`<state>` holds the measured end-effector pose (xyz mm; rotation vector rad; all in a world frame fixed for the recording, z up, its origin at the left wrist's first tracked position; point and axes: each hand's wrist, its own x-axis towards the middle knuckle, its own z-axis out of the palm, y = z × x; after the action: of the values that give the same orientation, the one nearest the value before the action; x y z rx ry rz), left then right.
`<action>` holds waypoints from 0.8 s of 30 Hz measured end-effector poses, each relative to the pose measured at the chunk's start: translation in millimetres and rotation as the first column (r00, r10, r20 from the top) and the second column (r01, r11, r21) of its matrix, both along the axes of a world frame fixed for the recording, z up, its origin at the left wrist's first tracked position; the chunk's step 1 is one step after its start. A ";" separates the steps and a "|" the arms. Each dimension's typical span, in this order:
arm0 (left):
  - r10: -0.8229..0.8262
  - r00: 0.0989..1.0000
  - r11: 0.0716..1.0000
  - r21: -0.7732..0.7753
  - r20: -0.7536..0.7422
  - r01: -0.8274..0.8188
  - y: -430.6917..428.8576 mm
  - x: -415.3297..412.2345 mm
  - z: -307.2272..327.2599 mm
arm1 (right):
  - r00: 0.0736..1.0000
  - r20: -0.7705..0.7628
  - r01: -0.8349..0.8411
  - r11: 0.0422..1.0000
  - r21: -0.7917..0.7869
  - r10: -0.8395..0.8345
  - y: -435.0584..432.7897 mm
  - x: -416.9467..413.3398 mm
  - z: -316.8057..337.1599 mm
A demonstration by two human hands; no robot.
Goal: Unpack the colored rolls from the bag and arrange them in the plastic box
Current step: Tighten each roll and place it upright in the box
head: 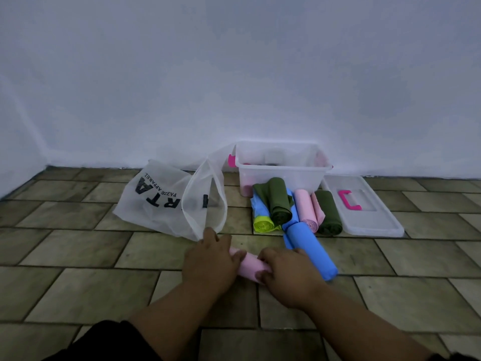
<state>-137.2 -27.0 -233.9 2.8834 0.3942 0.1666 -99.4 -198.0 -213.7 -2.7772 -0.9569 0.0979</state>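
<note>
Pink roll (250,264) lies crosswise on the tiled floor (78,282), near and centre, held at both ends. The left hand (210,259) curls over its left end, thumb on top, grasping it. The right hand (283,274) wraps fingers and thumb round the right end, also grasping.

Just beyond the left hand lies the bag (161,201), white and translucent with black letters, its mouth gaping to the right. Farther right, against the wall (234,74), stands the clear box (283,166), open, with something pink showing through its side. Its lid (369,220) lies flat on the floor to the right, pink handle (348,200) up.

In front of the box lies a heap of rolls, touching one another: a green roll (279,201), a yellow roll (264,224), a second pink roll (307,209) and another green one (329,212). A blue roll (309,248) reaches nearest, just beside the right hand.
</note>
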 end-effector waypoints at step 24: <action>0.075 0.987 0.557 -0.827 0.139 0.074 -47.2 75.4 44.7 | 0.299 -0.891 0.815 0.394 0.424 0.341 -18.3 51.9 35.2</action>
<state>-61.8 -74.2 -189.2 1.8902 0.3190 0.1511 -47.6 -216.3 -178.6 -1.2599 0.0420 0.7926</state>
